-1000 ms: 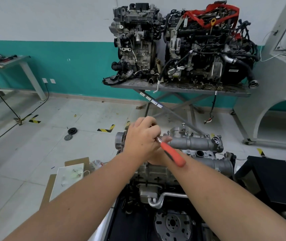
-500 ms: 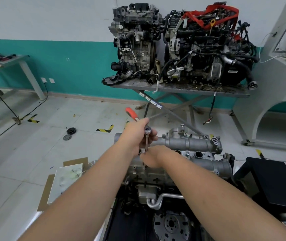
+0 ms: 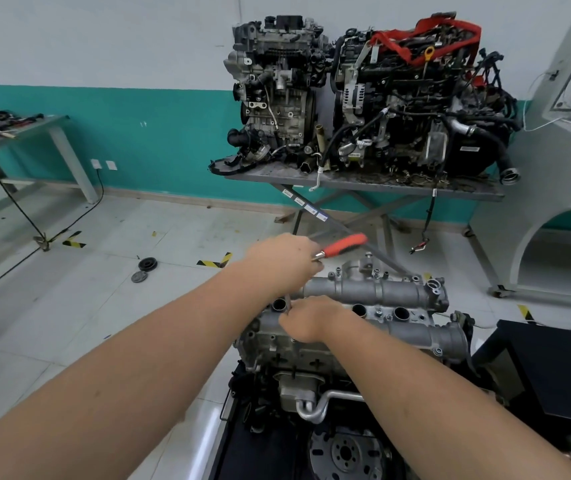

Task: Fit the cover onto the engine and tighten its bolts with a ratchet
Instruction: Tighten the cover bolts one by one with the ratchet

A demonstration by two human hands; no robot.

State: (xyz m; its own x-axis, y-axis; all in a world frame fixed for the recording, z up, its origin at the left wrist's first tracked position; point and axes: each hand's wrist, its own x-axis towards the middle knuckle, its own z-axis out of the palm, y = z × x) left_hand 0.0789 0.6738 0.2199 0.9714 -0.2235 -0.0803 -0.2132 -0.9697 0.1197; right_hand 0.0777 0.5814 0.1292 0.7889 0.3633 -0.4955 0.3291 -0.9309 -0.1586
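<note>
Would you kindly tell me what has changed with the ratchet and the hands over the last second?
The ratchet's red handle has swung round: from pointing toward the person and right, through away and left, to away and right now. The left hand kept its grip at the ratchet head. The right hand stayed low, steadying the extension bar on the cover.

Three engines: one bare silver engine [image 3: 363, 327] nearby, two dark, cluttered engines [image 3: 277, 88] [image 3: 412, 98] on a grey metal table [image 3: 363, 185]; two black round discs [image 3: 148, 264] [image 3: 139, 276] on the floor.
</note>
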